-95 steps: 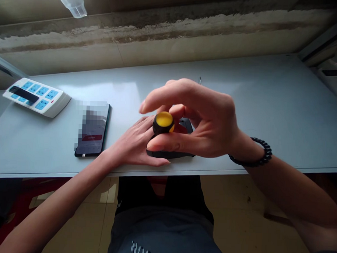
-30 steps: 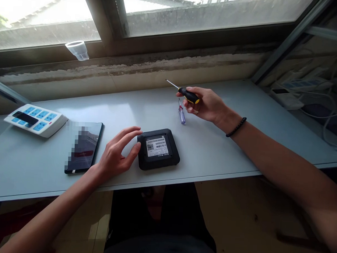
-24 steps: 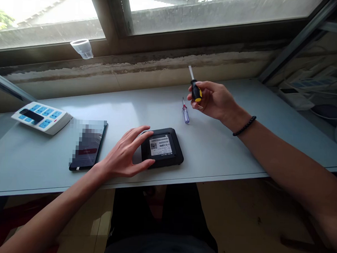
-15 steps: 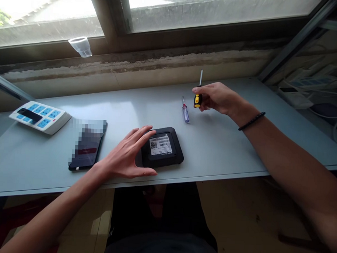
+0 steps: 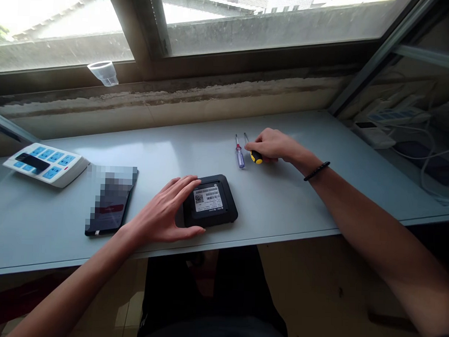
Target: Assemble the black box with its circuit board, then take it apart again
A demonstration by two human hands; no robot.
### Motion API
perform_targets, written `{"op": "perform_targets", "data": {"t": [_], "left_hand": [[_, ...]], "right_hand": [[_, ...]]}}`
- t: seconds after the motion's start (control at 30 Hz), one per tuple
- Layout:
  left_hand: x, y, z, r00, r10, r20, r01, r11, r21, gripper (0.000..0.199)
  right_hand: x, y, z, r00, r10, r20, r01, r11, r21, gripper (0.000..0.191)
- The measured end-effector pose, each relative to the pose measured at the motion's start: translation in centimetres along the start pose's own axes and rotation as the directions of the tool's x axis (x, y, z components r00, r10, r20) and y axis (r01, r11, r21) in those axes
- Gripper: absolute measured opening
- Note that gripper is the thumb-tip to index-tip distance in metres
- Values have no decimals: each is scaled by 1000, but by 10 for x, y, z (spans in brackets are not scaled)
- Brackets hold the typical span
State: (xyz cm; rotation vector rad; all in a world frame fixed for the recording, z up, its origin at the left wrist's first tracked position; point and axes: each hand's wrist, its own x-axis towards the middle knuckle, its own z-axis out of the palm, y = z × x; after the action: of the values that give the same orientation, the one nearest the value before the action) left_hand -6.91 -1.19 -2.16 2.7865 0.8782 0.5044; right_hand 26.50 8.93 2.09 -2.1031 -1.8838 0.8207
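A black square box (image 5: 228, 200) with a white printed label lies near the table's front edge. My left hand (image 5: 171, 206) rests around its left side, thumb and fingers spread apart. Farther back on the right, my right hand (image 5: 271, 144) has its fingers closed on a black and yellow screwdriver (image 5: 256, 157), low at the tabletop, its shaft pointing toward the window. Just left of it lies a second screwdriver (image 5: 240, 157) with a clear purple handle and a red collar.
A phone (image 5: 111, 204), partly pixelated, lies left of my left hand. A white power strip (image 5: 62, 175) with blue sockets and a dark object on top is at the far left. A clear plastic cup (image 5: 104, 73) hangs by the window frame. Cables and a charger sit beyond the right rail.
My right hand has lowered the black and yellow screwdriver to the tabletop beside the purple one. My left hand stays around the box. The view has shifted slightly.
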Motion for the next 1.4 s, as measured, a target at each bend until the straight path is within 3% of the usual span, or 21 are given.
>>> {"op": "perform_targets", "data": {"t": [0.4,0.57,1.27,1.4], "left_hand": [[1,1,0,1000,-6,17,5,1000,16,92],[-1,0,-1,1000,-9,22,9,1000,2,94],[-2,-5,2,1000,6,21,-4,997,-80,111],[-4,-7,3,999,-44,13,45,994,-98,95]], "right_hand": [[14,3,8,994,86,60,-70,972,-223,38],[16,3,10,990,109,87,-84,963,-258,43],[12,2,16,998,10,-65,-32,937,-349,48],[13,3,16,998,24,-58,-42,935,-351,49]]}}
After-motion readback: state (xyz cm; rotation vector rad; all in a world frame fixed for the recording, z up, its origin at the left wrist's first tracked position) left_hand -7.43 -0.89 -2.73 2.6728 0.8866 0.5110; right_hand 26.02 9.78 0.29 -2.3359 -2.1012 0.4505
